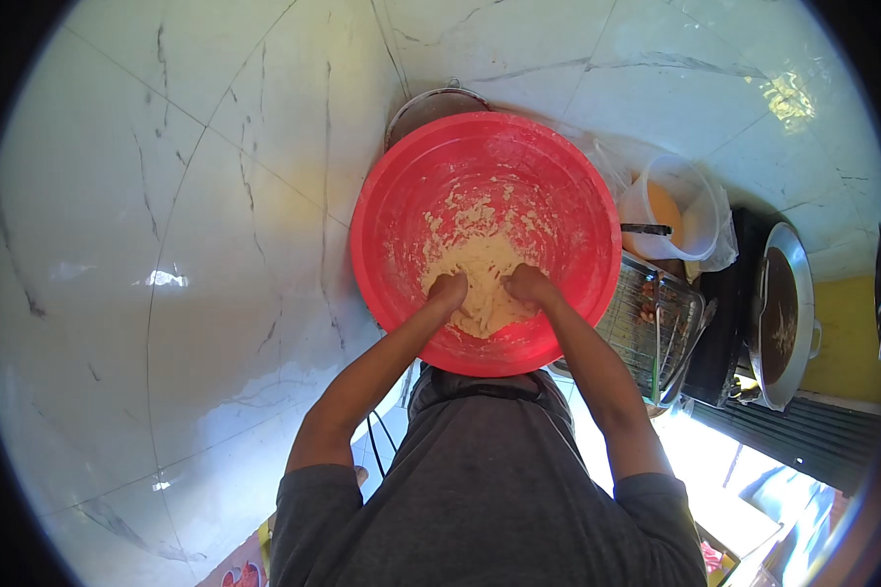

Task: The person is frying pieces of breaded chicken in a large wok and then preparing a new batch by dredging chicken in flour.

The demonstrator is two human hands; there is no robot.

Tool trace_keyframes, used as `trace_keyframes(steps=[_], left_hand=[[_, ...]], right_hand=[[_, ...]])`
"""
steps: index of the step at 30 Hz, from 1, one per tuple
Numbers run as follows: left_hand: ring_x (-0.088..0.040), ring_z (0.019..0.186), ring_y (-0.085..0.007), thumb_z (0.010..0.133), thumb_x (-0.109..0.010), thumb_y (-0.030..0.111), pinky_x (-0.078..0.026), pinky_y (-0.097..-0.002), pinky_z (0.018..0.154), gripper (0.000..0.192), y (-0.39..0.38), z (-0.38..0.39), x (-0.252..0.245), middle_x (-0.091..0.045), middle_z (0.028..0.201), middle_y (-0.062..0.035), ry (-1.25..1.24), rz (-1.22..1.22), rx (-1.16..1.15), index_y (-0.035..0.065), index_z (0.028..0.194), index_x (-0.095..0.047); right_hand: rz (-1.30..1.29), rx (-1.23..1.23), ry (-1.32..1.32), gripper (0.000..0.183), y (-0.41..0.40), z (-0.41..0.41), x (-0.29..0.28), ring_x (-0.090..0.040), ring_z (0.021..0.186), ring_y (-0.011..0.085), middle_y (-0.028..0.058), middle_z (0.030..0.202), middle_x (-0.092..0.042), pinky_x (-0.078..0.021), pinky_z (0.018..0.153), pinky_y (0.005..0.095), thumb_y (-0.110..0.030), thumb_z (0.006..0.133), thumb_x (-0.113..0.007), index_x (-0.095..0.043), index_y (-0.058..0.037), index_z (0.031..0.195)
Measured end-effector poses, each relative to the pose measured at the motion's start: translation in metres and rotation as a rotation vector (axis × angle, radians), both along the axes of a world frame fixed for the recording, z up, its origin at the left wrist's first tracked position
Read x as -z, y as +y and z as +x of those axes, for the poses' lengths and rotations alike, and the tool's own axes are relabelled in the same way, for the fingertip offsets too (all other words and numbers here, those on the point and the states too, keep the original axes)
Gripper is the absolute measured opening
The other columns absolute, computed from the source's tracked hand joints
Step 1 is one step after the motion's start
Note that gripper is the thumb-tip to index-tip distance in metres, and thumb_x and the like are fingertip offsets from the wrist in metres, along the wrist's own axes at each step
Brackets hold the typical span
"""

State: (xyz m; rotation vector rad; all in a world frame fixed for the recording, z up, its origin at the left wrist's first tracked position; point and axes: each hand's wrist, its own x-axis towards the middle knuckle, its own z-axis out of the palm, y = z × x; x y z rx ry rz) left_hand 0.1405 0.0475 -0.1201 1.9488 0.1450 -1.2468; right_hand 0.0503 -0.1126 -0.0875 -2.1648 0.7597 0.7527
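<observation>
A large red plastic basin [484, 359] stands in front of my body, its inner wall dusted and smeared with flour. Pale yellowish dough [484, 257] lies in the bottom, sticky in the middle, with loose crumbs and dry bits spread up the far side. My left hand [449, 290] is curled into the near left part of the dough, its fingers partly buried. On the near right, my right hand [528, 285] grips the dough in the same way, with its fingertips hidden. A short gap of dough separates the two hands.
Marbled wall tiles [242, 183] rise close on the left and behind. A round metal-rimmed vessel [440, 106] sits behind the basin. To the right are a clear plastic tub [686, 205], a wire rack [628, 323] with food bits, and a wide metal pan [782, 315] of dark liquid.
</observation>
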Motion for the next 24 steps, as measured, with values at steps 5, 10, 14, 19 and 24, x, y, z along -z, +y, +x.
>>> trace_keyframes(steps=[5, 10, 14, 19, 24], left_hand=[[-0.062, 0.070, -0.0299, 0.089, -0.036, 0.034, -0.050, -0.0405, 0.067, 0.045, -0.018, -0.030, -0.002, -0.061, 0.087, -0.0216, 0.256, -0.239, -0.198, -0.0045, 0.094, -0.057], [-0.057, 0.064, -0.0209, 0.094, -0.031, 0.044, -0.045, -0.0364, 0.055, 0.053, -0.030, -0.040, -0.033, -0.061, 0.090, -0.0141, -0.321, -0.063, -0.185, -0.0006, 0.100, -0.059], [-0.058, 0.072, -0.0216, 0.093, -0.032, 0.045, -0.046, -0.0360, 0.068, 0.055, -0.010, -0.017, -0.041, -0.061, 0.097, -0.0172, -0.064, -0.066, -0.122, -0.0030, 0.105, -0.057], [-0.059, 0.075, -0.0242, 0.091, -0.032, 0.052, -0.045, -0.0351, 0.074, 0.064, -0.013, -0.009, -0.038, -0.061, 0.086, -0.0184, -0.211, 0.146, 0.066, -0.0058, 0.098, -0.059], [-0.060, 0.075, -0.0253, 0.092, -0.032, 0.049, -0.046, -0.0359, 0.072, 0.059, -0.036, -0.030, 0.005, -0.061, 0.088, -0.0180, 0.203, -0.046, -0.142, -0.0031, 0.100, -0.058]], right_hand=[[0.325, 0.268, 0.105, 0.058, 0.034, 0.018, 0.002, -0.064, 0.065, 0.0312, 0.0236, 0.075, -0.062, -0.0532, 0.060, 0.0403, -0.043, 0.089, -0.040, -0.059, 0.0103, 0.082], [0.450, 0.529, -0.266, 0.055, 0.004, 0.011, 0.006, -0.052, 0.050, 0.0219, 0.0146, 0.067, -0.057, -0.0456, 0.049, 0.0322, -0.046, 0.089, -0.045, -0.057, 0.0071, 0.079], [0.516, 0.461, -0.238, 0.056, -0.013, 0.005, -0.006, -0.060, 0.059, 0.0256, 0.0179, 0.067, -0.060, -0.0459, 0.057, 0.0347, -0.047, 0.085, -0.049, -0.060, 0.0077, 0.076], [-0.231, 0.051, -0.105, 0.049, -0.007, -0.008, 0.011, -0.063, 0.064, 0.0290, 0.0193, 0.071, -0.062, -0.0504, 0.063, 0.0372, -0.040, 0.082, -0.054, -0.061, 0.0077, 0.085], [0.269, 0.350, 0.045, 0.051, 0.015, 0.002, 0.020, -0.062, 0.061, 0.0297, 0.0198, 0.067, -0.060, -0.0511, 0.062, 0.0387, -0.039, 0.086, -0.045, -0.059, 0.0097, 0.082]])
